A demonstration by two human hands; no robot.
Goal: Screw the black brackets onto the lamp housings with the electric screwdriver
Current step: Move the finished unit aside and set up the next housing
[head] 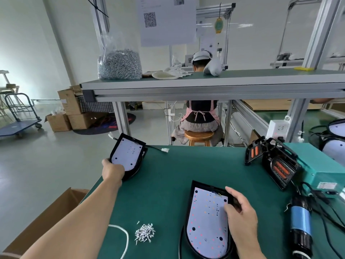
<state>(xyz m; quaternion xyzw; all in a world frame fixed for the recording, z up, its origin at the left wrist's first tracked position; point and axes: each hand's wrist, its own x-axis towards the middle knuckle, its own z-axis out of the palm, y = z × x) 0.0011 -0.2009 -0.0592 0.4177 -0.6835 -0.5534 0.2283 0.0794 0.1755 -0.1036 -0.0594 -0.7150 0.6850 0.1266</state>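
Observation:
Two black lamp housings with white LED boards lie on the green table (168, 184). My left hand (113, 170) grips the near end of the far housing (127, 153) at the table's left edge and holds it tilted. The near housing (208, 224) lies flat in front of me, and my right hand (240, 212) rests on its right rim, fingers curled over the edge. A small pile of silver screws (145, 233) lies to its left. The electric screwdriver (301, 224), black with a blue band, lies on the table at the right. No separate black bracket is clearly visible.
Black fixtures with orange parts (276, 165) and a teal box (321, 171) stand at the right. A shelf above carries a bag of screws (119, 61). A cardboard box (50, 217) sits left of the table. A person sits on a stool (198, 137) beyond the table.

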